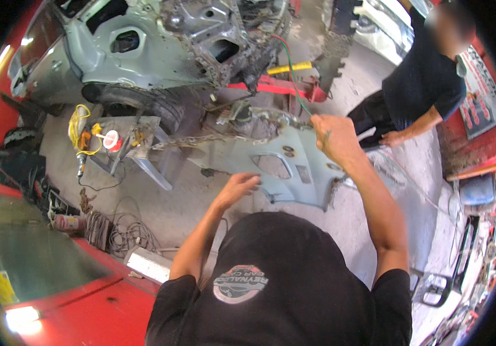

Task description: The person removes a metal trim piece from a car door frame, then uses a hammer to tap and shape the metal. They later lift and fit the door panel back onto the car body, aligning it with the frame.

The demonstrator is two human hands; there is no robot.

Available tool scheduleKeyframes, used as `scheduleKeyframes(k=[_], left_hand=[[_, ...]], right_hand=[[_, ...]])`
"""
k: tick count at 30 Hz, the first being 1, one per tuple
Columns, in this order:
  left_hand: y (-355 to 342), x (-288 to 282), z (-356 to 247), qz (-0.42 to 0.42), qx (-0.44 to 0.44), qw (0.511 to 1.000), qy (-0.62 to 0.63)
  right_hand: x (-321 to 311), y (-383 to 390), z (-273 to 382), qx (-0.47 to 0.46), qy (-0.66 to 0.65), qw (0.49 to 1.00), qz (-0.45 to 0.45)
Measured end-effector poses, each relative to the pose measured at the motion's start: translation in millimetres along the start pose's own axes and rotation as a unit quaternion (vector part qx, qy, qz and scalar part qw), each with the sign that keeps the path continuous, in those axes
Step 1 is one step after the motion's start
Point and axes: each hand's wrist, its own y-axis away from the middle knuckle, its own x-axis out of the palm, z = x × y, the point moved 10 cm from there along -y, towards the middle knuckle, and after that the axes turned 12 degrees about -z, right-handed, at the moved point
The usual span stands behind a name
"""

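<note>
A cut-out car body panel [306, 151], pale grey-green with a large rounded hole and rough, torn edges, is upright or tilted in front of me. My right hand [333, 137] is closed around its upper right edge, the fingertips hidden from this side. Beside the panel's lower left part is my left hand [241, 189], its fingers loosely stretched and apart with nothing in them. Whether those fingers touch the metal I cannot tell.
A stripped car body [144, 52] stands ahead, a tyre [144, 99] beneath it. Left are a small metal stand [154, 167], a corded power tool [82, 164] and coiled cables [129, 236]. A red car [86, 294] is near left. A person in black [418, 86] stands at right.
</note>
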Motion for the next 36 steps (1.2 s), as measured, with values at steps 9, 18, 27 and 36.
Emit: scheduleKeyframes(k=[9,18,27,36], left_hand=[[-17,134,-156,0.037,0.099,0.988,0.114],[-36,245,-114,0.107,0.057,0.974,0.189],[-38,225,-130,-0.091,0.082,0.97,0.208],[-58,242,-87,-0.054,0.018,0.981,0.185]], right_hand=[[28,47,-27,0.023,-0.037,0.999,0.012],[40,60,-43,0.037,-0.063,0.997,0.019],[68,57,-24,0.027,-0.057,0.996,0.057],[74,56,-10,0.003,-0.07,0.996,0.052]])
